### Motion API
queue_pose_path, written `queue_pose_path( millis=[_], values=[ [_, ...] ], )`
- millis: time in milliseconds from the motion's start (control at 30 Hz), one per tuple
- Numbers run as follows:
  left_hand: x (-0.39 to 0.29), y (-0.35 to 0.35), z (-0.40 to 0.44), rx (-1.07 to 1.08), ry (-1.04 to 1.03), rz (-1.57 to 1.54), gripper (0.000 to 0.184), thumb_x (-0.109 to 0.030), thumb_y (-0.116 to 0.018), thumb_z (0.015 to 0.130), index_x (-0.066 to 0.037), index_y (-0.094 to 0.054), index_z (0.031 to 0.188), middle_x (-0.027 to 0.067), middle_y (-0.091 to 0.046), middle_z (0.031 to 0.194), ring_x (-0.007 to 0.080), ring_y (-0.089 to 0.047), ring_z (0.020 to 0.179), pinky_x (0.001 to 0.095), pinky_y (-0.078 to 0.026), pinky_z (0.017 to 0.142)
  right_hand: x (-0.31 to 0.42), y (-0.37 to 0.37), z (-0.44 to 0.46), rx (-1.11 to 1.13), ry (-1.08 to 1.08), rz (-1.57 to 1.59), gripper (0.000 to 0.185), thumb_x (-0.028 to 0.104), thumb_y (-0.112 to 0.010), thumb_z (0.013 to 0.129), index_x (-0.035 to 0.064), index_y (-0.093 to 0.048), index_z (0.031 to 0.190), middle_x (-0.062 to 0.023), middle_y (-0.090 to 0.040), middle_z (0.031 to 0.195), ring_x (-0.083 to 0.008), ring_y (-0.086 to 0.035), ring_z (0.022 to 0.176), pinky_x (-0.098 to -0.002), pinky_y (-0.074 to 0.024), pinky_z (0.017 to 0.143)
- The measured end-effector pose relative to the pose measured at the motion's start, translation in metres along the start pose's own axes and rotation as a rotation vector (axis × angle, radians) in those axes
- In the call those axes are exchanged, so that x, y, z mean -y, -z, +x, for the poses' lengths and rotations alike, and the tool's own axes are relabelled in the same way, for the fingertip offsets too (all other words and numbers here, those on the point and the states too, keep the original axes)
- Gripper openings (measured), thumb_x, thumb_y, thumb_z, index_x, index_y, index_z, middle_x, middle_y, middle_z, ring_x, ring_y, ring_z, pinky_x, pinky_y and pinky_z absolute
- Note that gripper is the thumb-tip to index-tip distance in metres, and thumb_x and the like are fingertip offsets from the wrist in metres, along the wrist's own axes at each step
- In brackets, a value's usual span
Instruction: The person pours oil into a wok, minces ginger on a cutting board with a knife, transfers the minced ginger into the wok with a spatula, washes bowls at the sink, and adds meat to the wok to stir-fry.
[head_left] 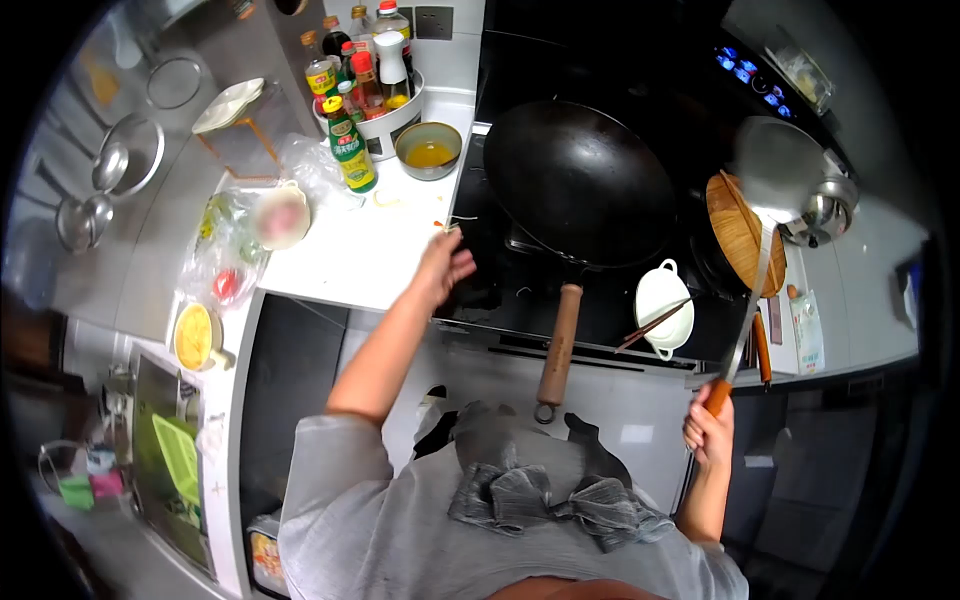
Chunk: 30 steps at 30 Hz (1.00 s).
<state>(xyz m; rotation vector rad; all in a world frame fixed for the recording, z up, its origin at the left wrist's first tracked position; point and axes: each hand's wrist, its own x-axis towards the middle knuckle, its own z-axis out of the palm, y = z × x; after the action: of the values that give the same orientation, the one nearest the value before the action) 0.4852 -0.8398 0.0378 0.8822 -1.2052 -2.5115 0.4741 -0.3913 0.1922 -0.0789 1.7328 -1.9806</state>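
Observation:
My right hand point(710, 428) is wrapped round the wooden grip of a metal ladle point(780, 170), whose large bowl is raised over the right side of the stove. My left hand point(442, 268) reaches to the stove's left edge, fingers apart, close to some small scraps point(447, 226) on the counter edge; nothing shows in it. Between my hands a black wok point(580, 185) rests on the black stove point(480, 290), its wooden handle pointing toward me. A white two-handled dish point(664, 310) with dark chopsticks across it lies right of the handle.
Left of the stove stand a bowl of yellow liquid point(429, 150), a green-labelled bottle point(348, 150) and a rack of bottles point(400, 112). Further left are plastic bags point(215, 240), a cream bowl point(281, 216) and a yellow-filled cup point(197, 337). A wooden lid point(745, 235) sits at the right.

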Motion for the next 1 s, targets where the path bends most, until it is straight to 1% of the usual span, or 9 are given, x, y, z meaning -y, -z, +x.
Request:
queue_pose_path(
  millis=[33, 67, 167, 300, 367, 467, 533, 667, 1000],
  values=[
    [-0.018, -0.001, 0.025, -0.152, -0.037, 0.050, 0.064, -0.033, -0.057, 0.085, -0.004, -0.024, 0.132, 0.0140, -0.039, 0.121, 0.0242, -0.052, 0.092, 0.0379, -0.053, 0.074, -0.004, -0.003, -0.016, -0.092, 0.039, 0.065, 0.022, 0.004, -0.059, 0.080, 0.0080, -0.040, 0.091, 0.0021, -0.037, 0.054, -0.0042, -0.028, 0.032, -0.0186, -0.0221, 0.029],
    [-0.031, 0.012, 0.060, -0.157, -0.015, 0.059, 0.074, -0.034, -0.060, 0.083, -0.005, -0.016, 0.135, 0.0172, -0.037, 0.122, 0.0261, -0.051, 0.093, 0.0379, -0.055, 0.069, -0.008, -0.005, -0.029, -0.160, 0.080, 0.093, 0.021, 0.004, -0.057, 0.081, 0.0086, -0.039, 0.092, 0.0024, -0.036, 0.053, -0.0040, -0.027, 0.032, -0.0185, -0.0220, 0.028],
    [-0.050, 0.041, 0.158, -0.219, 0.051, -0.101, 0.073, -0.036, -0.060, 0.081, -0.010, -0.020, 0.136, 0.0221, -0.015, 0.137, 0.0420, -0.043, 0.107, 0.0457, -0.054, 0.067, -0.025, -0.019, -0.066, -0.349, 0.216, 0.186, 0.016, 0.007, -0.052, 0.086, 0.0103, -0.039, 0.093, 0.0030, -0.032, 0.051, -0.0041, -0.025, 0.031, -0.0187, -0.0222, 0.027],
    [-0.061, 0.052, 0.223, -0.256, -0.002, -0.128, 0.062, -0.031, -0.058, 0.084, -0.009, -0.026, 0.132, 0.0199, -0.029, 0.132, 0.0460, -0.046, 0.103, 0.0523, -0.054, 0.069, -0.044, -0.052, -0.111, -0.559, 0.307, 0.253, 0.015, 0.010, -0.052, 0.086, 0.0113, -0.039, 0.093, 0.0034, -0.030, 0.051, -0.0041, -0.024, 0.031, -0.0187, -0.0222, 0.026],
    [-0.057, 0.064, 0.252, -0.230, 0.004, -0.247, 0.074, -0.016, -0.062, 0.079, -0.012, -0.009, 0.131, 0.0243, -0.032, 0.127, 0.0466, -0.055, 0.089, 0.0543, -0.056, 0.059, -0.051, -0.067, -0.134, -0.712, 0.296, 0.253, 0.014, 0.011, -0.052, 0.087, 0.0118, -0.040, 0.094, 0.0036, -0.030, 0.051, -0.0042, -0.024, 0.032, -0.0185, -0.0215, 0.027],
    [-0.059, 0.063, 0.267, -0.279, -0.094, -0.278, 0.057, 0.007, -0.047, 0.076, -0.002, -0.021, 0.126, 0.0237, -0.039, 0.121, 0.0436, -0.056, 0.089, 0.0522, -0.058, 0.059, -0.056, -0.082, -0.156, -0.828, 0.294, 0.258, 0.014, 0.012, -0.052, 0.087, 0.0119, -0.041, 0.095, 0.0040, -0.030, 0.052, -0.0039, -0.022, 0.033, -0.0185, -0.0183, 0.028],
    [-0.067, 0.055, 0.260, -0.318, -0.078, -0.256, 0.052, 0.016, -0.035, 0.069, 0.006, -0.033, 0.121, 0.0241, -0.044, 0.116, 0.0409, -0.056, 0.090, 0.0502, -0.058, 0.060, -0.058, -0.086, -0.163, -0.868, 0.290, 0.269, 0.014, 0.012, -0.053, 0.087, 0.0118, -0.041, 0.095, 0.0040, -0.030, 0.053, -0.0038, -0.021, 0.033, -0.0186, -0.0180, 0.028],
    [-0.066, 0.085, 0.267, -0.182, 0.007, -0.125, 0.048, 0.014, -0.031, 0.071, 0.007, -0.037, 0.118, 0.0237, -0.050, 0.110, 0.0402, -0.059, 0.085, 0.0478, -0.059, 0.063, -0.059, -0.089, -0.159, -0.872, 0.309, 0.257, 0.014, 0.012, -0.053, 0.087, 0.0114, -0.041, 0.095, 0.0039, -0.032, 0.053, -0.0037, -0.022, 0.033, -0.0184, -0.0184, 0.028],
    [-0.145, 0.086, 0.123, -0.077, 0.025, 0.252, 0.026, 0.006, -0.040, 0.073, 0.011, -0.036, 0.098, 0.0231, -0.048, 0.097, 0.0423, -0.061, 0.075, 0.0420, -0.060, 0.060, -0.067, -0.060, -0.109, -0.682, 0.281, 0.377, 0.009, 0.010, -0.049, 0.089, 0.0123, -0.043, 0.095, 0.0044, -0.031, 0.053, -0.0032, -0.023, 0.032, -0.0183, -0.0192, 0.027]
  ],
)
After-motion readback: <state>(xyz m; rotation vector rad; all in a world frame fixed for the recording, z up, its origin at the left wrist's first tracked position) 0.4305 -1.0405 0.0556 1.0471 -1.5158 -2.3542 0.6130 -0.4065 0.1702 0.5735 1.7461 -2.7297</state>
